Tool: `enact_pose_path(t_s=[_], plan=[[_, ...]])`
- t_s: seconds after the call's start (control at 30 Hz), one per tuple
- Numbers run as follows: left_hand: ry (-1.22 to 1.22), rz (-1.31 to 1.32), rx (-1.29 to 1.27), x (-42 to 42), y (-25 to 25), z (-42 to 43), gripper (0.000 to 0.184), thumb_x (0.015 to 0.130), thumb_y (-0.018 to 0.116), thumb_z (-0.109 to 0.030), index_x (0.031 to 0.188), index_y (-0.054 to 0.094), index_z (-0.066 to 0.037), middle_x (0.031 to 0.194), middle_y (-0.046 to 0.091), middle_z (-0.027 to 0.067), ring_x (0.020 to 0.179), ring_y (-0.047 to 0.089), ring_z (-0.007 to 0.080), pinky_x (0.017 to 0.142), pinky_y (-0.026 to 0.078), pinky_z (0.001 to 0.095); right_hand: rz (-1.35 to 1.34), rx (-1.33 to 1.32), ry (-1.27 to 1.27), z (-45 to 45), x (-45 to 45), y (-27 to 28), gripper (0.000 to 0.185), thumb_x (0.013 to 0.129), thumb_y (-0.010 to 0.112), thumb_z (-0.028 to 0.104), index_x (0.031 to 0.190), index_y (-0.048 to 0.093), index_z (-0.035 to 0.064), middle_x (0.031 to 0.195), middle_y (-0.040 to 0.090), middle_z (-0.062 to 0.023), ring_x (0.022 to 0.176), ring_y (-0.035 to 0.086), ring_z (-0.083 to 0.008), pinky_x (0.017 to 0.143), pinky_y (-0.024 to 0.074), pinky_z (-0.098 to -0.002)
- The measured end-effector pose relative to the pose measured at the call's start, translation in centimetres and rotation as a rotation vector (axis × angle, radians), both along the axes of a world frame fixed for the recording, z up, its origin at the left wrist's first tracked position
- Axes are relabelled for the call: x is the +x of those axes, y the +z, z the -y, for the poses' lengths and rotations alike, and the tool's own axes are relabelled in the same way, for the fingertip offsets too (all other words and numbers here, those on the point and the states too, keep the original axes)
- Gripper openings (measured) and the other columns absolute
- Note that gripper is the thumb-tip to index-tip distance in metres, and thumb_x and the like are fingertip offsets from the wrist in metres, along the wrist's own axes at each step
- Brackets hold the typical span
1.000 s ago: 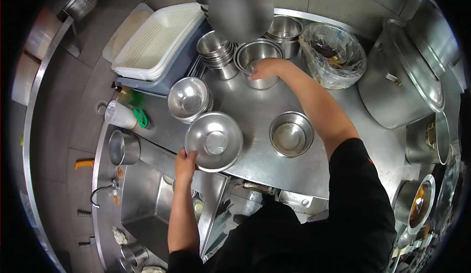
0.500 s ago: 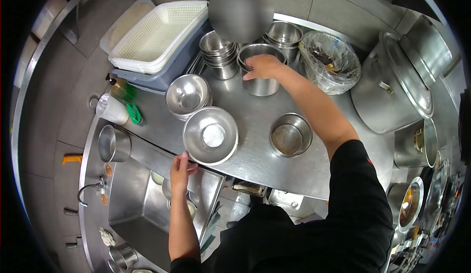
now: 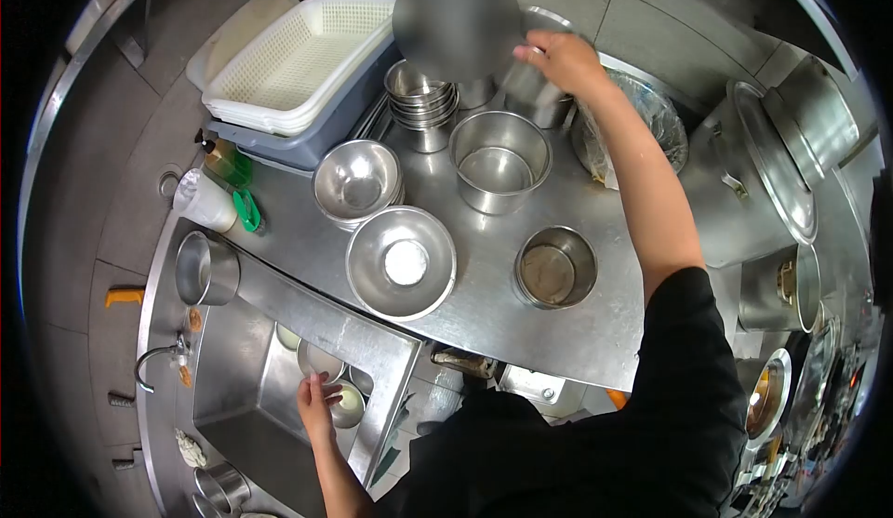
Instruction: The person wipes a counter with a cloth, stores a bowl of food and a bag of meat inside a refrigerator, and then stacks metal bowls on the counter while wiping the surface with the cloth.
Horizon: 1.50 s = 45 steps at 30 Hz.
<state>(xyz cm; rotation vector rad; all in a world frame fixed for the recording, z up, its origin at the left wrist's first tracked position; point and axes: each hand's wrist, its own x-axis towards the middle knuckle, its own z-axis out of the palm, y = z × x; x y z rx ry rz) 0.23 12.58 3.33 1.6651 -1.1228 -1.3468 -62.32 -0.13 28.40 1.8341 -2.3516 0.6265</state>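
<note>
My right hand (image 3: 566, 60) grips the rim of a steel pot (image 3: 532, 79) at the back of the counter, above the place of a pot stack. Motion blurs this pot, and a grey blurred disc hides part of the area beside it. In front stands another steel pot (image 3: 500, 160), upright with its inside showing. A smaller steel pot (image 3: 555, 267) is nearer to me. My left hand (image 3: 318, 408) hovers over the sink (image 3: 251, 360) with loosely bent fingers and holds nothing visible. Below it lie a metal bowl (image 3: 321, 360) and a small bowl with pale contents (image 3: 348, 405).
Wide steel bowls (image 3: 402, 262) and stacked small pots (image 3: 420, 109) stand left of centre. White baskets (image 3: 302, 72) sit at the back left. A plastic-lined container (image 3: 642, 127) and a large lidded stockpot (image 3: 744, 174) are right. A faucet (image 3: 163, 360) edges the sink.
My right hand has moved back and right from the middle pot, now carrying a pot. The middle pot's inside is uncovered. My left hand has dropped from the counter edge to over the sink.
</note>
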Motion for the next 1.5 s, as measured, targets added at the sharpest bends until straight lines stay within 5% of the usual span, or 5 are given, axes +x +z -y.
enact_pose_path(t_s=[0.3, 0.47, 0.9, 1.23, 1.5], plan=[[-0.043, 0.091, -0.037, 1.8, 0.1, -2.6, 0.041, 0.102, 0.053, -0.042, 0.102, 0.06, -0.001, 0.108, 0.067, 0.0124, 0.076, 0.07, 0.0215, 0.062, 0.055, 0.0306, -0.165, 0.132, -0.1, 6.0, -8.8, -8.9, 0.044, 0.097, 0.051, 0.05, 0.114, 0.067, 0.0131, 0.117, 0.068, -0.0104, 0.109, 0.063, -0.0341, 0.091, 0.0493, -0.0456], [-0.016, 0.114, -0.009, 2.8, -1.1, -3.2, 0.038, 0.103, 0.053, -0.038, 0.103, 0.059, 0.0, 0.107, 0.067, 0.0114, 0.079, 0.07, 0.0205, 0.062, 0.055, 0.0299, -0.242, 0.311, -0.081, 7.1, -9.5, -11.4, 0.054, 0.088, 0.063, 0.048, 0.128, 0.062, 0.0115, 0.121, 0.067, -0.016, 0.114, 0.062, -0.0354, 0.096, 0.0492, -0.0453], [-0.089, 0.005, -0.192, -1.6, 4.0, 0.0, 0.024, 0.102, 0.057, -0.025, 0.102, 0.061, -0.002, 0.11, 0.068, 0.0143, 0.083, 0.068, 0.0192, 0.072, 0.054, 0.0312, -0.239, 0.205, -0.011, 0.0, -4.6, -2.4, 0.06, 0.078, 0.071, 0.034, 0.132, 0.06, 0.0101, 0.115, 0.068, -0.0194, 0.108, 0.064, -0.0353, 0.094, 0.0494, -0.0445], [-0.718, 0.173, -0.8, -22.9, 15.1, 4.8, 0.018, 0.091, 0.068, -0.013, 0.104, 0.066, -0.001, 0.105, 0.069, 0.0139, 0.091, 0.067, 0.0243, 0.081, 0.052, 0.0335, 0.059, -0.211, -0.062, -15.2, 0.6, 2.6, 0.047, 0.08, 0.075, 0.028, 0.118, 0.066, 0.0017, 0.093, 0.074, -0.0151, 0.082, 0.07, -0.0338, 0.077, 0.0522, -0.0411], [-0.986, 0.744, -1.061, -40.1, 10.0, 12.7, 0.028, 0.087, 0.07, -0.031, 0.105, 0.069, -0.009, 0.119, 0.063, 0.0141, 0.107, 0.06, 0.0343, 0.092, 0.047, 0.0462, 0.298, -0.281, -0.302, -31.3, 3.6, -4.2, 0.027, 0.078, 0.077, 0.017, 0.098, 0.07, -0.0001, 0.084, 0.073, -0.0149, 0.071, 0.069, -0.0263, 0.065, 0.0515, -0.0339]])
